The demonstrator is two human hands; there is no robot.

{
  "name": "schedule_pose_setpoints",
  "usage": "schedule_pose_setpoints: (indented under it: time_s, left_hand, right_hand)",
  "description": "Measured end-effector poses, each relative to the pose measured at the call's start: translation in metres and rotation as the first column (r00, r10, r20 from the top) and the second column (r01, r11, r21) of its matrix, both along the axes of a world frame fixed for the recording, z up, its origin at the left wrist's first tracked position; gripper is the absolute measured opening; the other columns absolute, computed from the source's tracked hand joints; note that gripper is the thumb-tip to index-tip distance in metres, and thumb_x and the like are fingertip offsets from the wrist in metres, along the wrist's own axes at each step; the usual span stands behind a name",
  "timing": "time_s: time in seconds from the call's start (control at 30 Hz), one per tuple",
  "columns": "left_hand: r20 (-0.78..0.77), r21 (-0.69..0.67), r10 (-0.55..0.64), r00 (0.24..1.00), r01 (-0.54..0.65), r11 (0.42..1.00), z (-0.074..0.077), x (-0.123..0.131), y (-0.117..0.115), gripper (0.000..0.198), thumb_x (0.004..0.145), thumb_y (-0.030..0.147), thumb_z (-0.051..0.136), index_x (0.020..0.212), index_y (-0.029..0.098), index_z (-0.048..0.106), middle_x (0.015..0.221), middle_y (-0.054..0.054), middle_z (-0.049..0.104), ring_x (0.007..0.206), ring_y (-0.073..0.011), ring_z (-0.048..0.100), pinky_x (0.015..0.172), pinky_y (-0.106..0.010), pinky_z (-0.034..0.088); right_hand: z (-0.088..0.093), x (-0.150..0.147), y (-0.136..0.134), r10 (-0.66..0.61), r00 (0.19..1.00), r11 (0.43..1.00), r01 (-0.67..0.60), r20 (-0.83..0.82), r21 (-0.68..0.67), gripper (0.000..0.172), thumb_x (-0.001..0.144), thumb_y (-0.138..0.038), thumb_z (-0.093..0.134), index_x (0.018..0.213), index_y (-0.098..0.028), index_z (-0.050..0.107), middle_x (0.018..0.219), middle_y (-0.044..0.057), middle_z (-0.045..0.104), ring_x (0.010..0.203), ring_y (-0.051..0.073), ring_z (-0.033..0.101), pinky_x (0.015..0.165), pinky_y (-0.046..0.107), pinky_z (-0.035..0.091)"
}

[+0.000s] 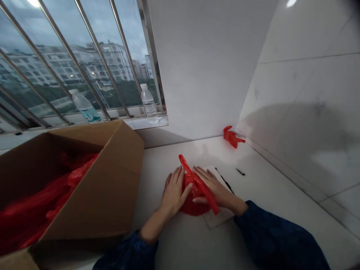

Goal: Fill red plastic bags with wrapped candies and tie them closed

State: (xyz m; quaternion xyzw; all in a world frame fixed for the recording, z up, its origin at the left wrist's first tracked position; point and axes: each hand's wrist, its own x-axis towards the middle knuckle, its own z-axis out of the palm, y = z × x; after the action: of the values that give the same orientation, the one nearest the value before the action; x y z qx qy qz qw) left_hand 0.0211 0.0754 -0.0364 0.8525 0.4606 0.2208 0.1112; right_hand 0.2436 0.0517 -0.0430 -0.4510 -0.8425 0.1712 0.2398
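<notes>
Red plastic bag [191,207] on table [180,240], left hand [174,192], right hand [215,187] flat on it, grips open

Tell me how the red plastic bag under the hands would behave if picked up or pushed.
The red bag is thin crinkled film, so it would probably flop and sag when lifted. It seems light: the left hand and right hand press it flat. On the smooth white table it would likely slide, not roll.

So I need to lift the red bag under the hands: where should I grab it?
Probably the twisted strip across the bag, pinched from above at its far end, which sticks out past the left hand and right hand.
</notes>
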Motion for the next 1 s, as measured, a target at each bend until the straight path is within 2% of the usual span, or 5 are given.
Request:
schedule_pose_setpoints:
  time_s: [0.13,0.3,0.8,0.9,1.0]
  left_hand:
    - [-0.102,0.000,-0.036,0.994,0.036,0.999,-0.019,0.002,0.004,0.055,0.099,0.042,0.043,0.145,0.011,0.044,0.153,-0.018,0.044,0.146,-0.0299,0.033,0.120,-0.055,0.024]
    - [-0.116,-0.003,-0.010,0.993,0.010,1.000,-0.036,-0.008,-0.001,0.056,0.099,0.041,0.043,0.147,0.012,0.041,0.154,-0.017,0.042,0.146,-0.0294,0.033,0.120,-0.053,0.025]
    - [0.049,-0.022,-0.023,0.999,0.025,0.999,-0.041,-0.006,0.003,0.047,0.096,0.040,0.050,0.135,0.014,0.055,0.141,-0.017,0.057,0.135,-0.0322,0.047,0.115,-0.055,0.032]
    - [0.135,-0.019,-0.027,0.991,0.030,0.999,-0.040,-0.008,0.003,0.038,0.095,0.036,0.052,0.127,0.016,0.060,0.133,-0.015,0.063,0.127,-0.0308,0.054,0.110,-0.053,0.037]
    - [0.238,-0.002,-0.031,0.971,0.033,0.999,-0.032,-0.011,0.001,0.027,0.097,0.033,0.049,0.117,0.020,0.063,0.127,-0.011,0.064,0.121,-0.0265,0.056,0.105,-0.046,0.043]
  right_hand:
    - [-0.016,-0.020,0.002,0.001,0.997,1.000,-0.001,0.074,0.002,0.108,0.080,-0.072,0.059,0.158,-0.012,0.016,0.161,0.018,0.025,0.151,0.030,0.019,0.121,0.054,0.017]
    - [-0.031,-0.024,0.000,-0.007,0.991,1.000,0.006,0.135,0.009,0.103,0.080,-0.069,0.061,0.156,-0.011,0.022,0.160,0.019,0.028,0.150,0.031,0.019,0.121,0.056,0.015]
    - [-0.047,-0.027,0.005,-0.013,0.987,0.998,0.004,0.158,0.060,0.095,0.083,-0.065,0.059,0.155,-0.013,0.026,0.159,0.019,0.030,0.149,0.031,0.022,0.119,0.057,0.017]
    - [-0.042,-0.026,0.004,-0.015,0.994,0.998,0.009,0.105,0.060,0.084,0.085,-0.061,0.060,0.152,-0.017,0.033,0.155,0.018,0.040,0.145,0.030,0.031,0.119,0.055,0.018]
    - [-0.034,-0.021,0.003,-0.046,0.996,0.994,0.053,-0.076,0.100,0.048,0.091,-0.051,0.057,0.129,-0.021,0.058,0.132,0.012,0.062,0.127,0.026,0.052,0.115,0.050,0.024]
